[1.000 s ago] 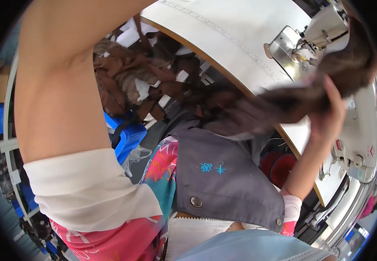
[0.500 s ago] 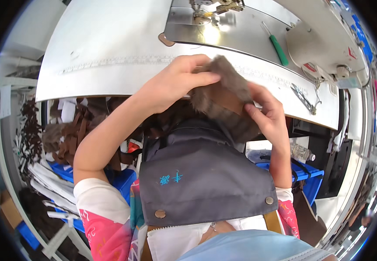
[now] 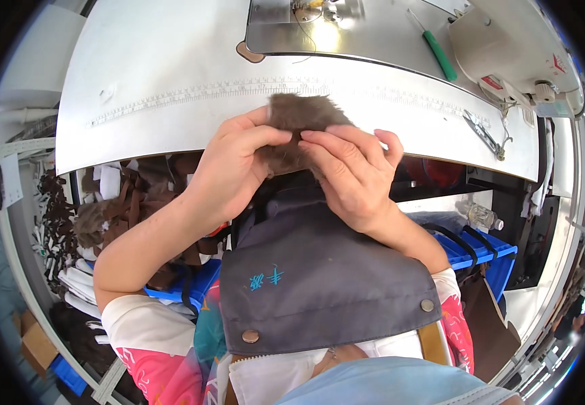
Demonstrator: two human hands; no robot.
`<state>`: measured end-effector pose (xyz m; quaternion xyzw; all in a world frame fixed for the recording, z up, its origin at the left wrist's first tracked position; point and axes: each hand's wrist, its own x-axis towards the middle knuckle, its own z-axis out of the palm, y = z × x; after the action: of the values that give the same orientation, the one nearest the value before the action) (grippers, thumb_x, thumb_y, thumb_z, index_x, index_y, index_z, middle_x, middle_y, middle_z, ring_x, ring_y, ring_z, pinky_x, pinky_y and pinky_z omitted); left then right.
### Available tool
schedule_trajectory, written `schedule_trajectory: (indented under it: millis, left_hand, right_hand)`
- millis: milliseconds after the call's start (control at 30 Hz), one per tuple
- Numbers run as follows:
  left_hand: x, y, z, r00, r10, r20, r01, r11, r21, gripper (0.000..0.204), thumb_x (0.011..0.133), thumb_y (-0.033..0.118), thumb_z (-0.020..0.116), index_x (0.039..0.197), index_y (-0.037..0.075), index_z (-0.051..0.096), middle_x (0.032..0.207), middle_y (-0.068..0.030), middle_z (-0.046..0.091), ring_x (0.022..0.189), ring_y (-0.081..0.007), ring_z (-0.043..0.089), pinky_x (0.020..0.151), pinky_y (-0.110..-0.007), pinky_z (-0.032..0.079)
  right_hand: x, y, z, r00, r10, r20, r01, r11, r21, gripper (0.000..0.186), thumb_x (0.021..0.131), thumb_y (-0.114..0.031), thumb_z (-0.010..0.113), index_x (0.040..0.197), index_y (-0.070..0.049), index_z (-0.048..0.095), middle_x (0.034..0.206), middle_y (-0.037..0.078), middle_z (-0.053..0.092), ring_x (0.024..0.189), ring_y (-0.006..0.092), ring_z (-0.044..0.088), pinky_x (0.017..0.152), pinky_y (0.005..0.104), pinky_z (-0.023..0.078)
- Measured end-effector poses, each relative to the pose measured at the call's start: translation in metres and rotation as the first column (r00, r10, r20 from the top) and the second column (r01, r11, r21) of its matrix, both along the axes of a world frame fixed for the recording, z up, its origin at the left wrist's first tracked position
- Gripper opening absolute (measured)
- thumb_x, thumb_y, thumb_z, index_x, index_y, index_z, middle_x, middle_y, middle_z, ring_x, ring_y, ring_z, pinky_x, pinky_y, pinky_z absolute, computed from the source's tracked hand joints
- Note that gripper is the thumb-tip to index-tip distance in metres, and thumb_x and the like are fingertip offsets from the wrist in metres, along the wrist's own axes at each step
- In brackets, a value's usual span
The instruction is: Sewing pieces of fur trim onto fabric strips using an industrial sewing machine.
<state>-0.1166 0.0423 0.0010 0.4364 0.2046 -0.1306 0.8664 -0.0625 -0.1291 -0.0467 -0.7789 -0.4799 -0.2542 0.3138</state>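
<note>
A small piece of brown fur fabric [image 3: 306, 111] is held up over the front edge of the white sewing table [image 3: 164, 67]. My left hand [image 3: 242, 152] pinches its left side between thumb and fingers. From the right, my right hand [image 3: 353, 162] grips the same piece, thumb and fingertips near the left thumb. Both hands nearly meet at the middle of the fabric, and part of its lower side is hidden behind my fingers.
A sewing machine [image 3: 501, 50] stands at the back right on a metal plate [image 3: 360, 40]. Nearby lie a green-handled screwdriver [image 3: 439, 55] and thread snips [image 3: 483, 133]. Brown scraps [image 3: 120, 209] pile below left. A blue crate [image 3: 488, 253] and clear bottle [image 3: 483, 216] are lower right.
The fur piece has moved left and been turned, so its flat brown backing shows less. My right hand has come left, close to my left hand, which has moved slightly left and down.
</note>
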Motion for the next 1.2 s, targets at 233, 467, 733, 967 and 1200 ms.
schedule_trajectory:
  millis: [233, 467, 733, 967, 1200]
  left_hand:
    - [0.015, 0.012, 0.003, 0.982, -0.143, -0.125, 0.170, 0.953, 0.249, 0.036, 0.093, 0.029, 0.054, 0.109, -0.002, 0.061, 0.096, -0.0070, 0.066, 0.089, -0.0122, 0.062, 0.079, -0.025, 0.049]
    - [0.009, 0.006, 0.012, 0.935, -0.335, 0.120, 0.188, 0.750, 0.634, 0.024, 0.092, 0.007, 0.054, 0.115, 0.004, 0.063, 0.090, 0.0007, 0.065, 0.070, -0.0025, 0.051, 0.058, -0.019, 0.040]
    - [0.007, -0.012, 0.006, 0.946, -0.118, 0.301, -0.097, 0.784, 0.614, 0.027, 0.086, -0.010, 0.048, 0.103, 0.000, 0.066, 0.100, -0.0044, 0.061, 0.071, -0.0033, 0.051, 0.056, -0.017, 0.037]
    - [-0.007, -0.007, -0.003, 0.855, -0.194, 0.481, -0.219, 0.705, 0.675, 0.021, 0.081, -0.008, 0.059, 0.098, 0.002, 0.067, 0.104, -0.0095, 0.060, 0.083, -0.0115, 0.061, 0.069, -0.021, 0.049]
    - [-0.016, -0.003, -0.029, 0.922, 0.057, 0.383, -0.278, 0.787, 0.550, 0.017, 0.081, -0.004, 0.067, 0.097, -0.006, 0.067, 0.103, -0.0095, 0.063, 0.082, -0.0095, 0.059, 0.070, -0.021, 0.046]
  right_hand:
    - [0.003, -0.002, 0.005, 0.970, 0.196, -0.144, -0.189, 0.980, 0.061, 0.028, 0.060, -0.007, 0.077, 0.084, -0.004, 0.064, 0.091, 0.004, 0.065, 0.075, 0.0161, 0.059, 0.066, 0.0283, 0.039]
    - [0.018, -0.007, 0.026, 0.827, 0.182, -0.532, -0.101, 0.979, 0.178, 0.021, 0.068, -0.011, 0.076, 0.080, -0.005, 0.060, 0.099, 0.008, 0.060, 0.082, 0.0241, 0.058, 0.075, 0.0347, 0.040]
    - [0.018, -0.008, 0.022, 0.680, 0.212, -0.702, -0.127, 0.977, 0.171, 0.019, 0.073, -0.006, 0.072, 0.076, -0.004, 0.054, 0.076, 0.006, 0.054, 0.068, 0.0236, 0.054, 0.065, 0.0324, 0.038]
    - [0.019, -0.003, 0.018, 0.761, 0.171, -0.626, -0.109, 0.985, 0.136, 0.020, 0.071, -0.003, 0.072, 0.074, -0.005, 0.052, 0.072, 0.004, 0.052, 0.066, 0.0214, 0.052, 0.061, 0.0320, 0.034]
    - [0.014, 0.001, 0.015, 0.832, 0.160, -0.531, -0.091, 0.984, 0.154, 0.018, 0.071, -0.005, 0.073, 0.078, -0.007, 0.056, 0.078, 0.003, 0.055, 0.066, 0.0187, 0.053, 0.065, 0.0315, 0.032]
